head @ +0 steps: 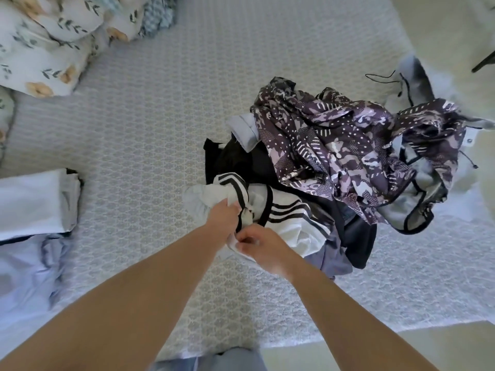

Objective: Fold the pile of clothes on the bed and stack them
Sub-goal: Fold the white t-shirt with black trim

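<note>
Two bare forearms reached from the bottom of the frame toward the centre. The right hand (263, 249) lay nearest, its fingers (245, 241) curled and pinching the lower edge of one white shirt with black stripes (292, 220). The left hand (223, 218) sat just above and to the left of it, its fingers hidden in the cloth and bunched around a fold of the same shirt near its black collar band. The shirt lay directly under and between both hands, at the near left edge of the pile of clothes (334, 167).

The pile occupied the centre right of the frame on the bed (150, 124). At least five garments could be counted in it: the striped shirt, one black garment (235, 156) above it, one grey-blue garment (332, 259) at the lower edge, one purple patterned garment (334, 140) draped across the top, and one pale grey jacket with black trim (417, 84) at the far right. Further layers could not be told apart.

At the left edge of the frame lay one folded white garment (34, 202), with one pale blue garment (26, 269) below it. In the upper left corner lay floral bedding (45, 41).
</note>
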